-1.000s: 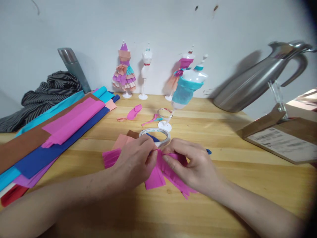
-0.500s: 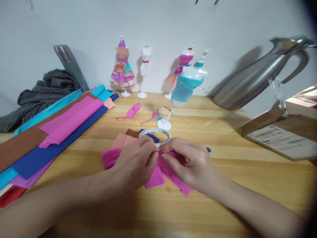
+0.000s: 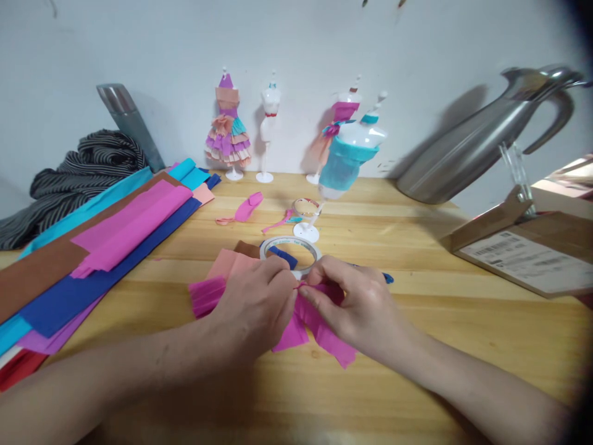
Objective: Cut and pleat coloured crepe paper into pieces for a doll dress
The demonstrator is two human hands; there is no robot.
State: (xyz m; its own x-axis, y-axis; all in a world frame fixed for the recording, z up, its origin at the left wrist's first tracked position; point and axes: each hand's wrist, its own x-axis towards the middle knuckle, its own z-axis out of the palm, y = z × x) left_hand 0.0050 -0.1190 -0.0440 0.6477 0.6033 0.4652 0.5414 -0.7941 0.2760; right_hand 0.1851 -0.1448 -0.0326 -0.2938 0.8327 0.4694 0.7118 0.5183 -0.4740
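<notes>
Between my two hands is a strip of magenta crepe paper (image 3: 327,327), bunched thin where the fingers meet, its wider ends hanging below. My left hand (image 3: 259,303) is closed in a pinch at the gathered part, the fingertips partly hidden behind the knuckles. Thumb and forefinger of my right hand (image 3: 354,300) pinch the same gathered part just to the right. Right behind the hands lies a roll of white tape (image 3: 263,248). Peach crepe paper (image 3: 227,264) and another magenta piece (image 3: 205,296) lie by my left hand.
A small mannequin in turquoise paper (image 3: 345,162) stands behind the tape; several others, including one in a ruffled dress (image 3: 228,133), line the wall. Folded crepe sheets (image 3: 115,232) cover the left side. A steel jug (image 3: 482,142) and cardboard box (image 3: 523,247) stand right.
My hands stay pinched on the magenta strip and have shifted very little. The right-hand fingers have moved slightly, and the hanging end of the strip has swung a little left.
</notes>
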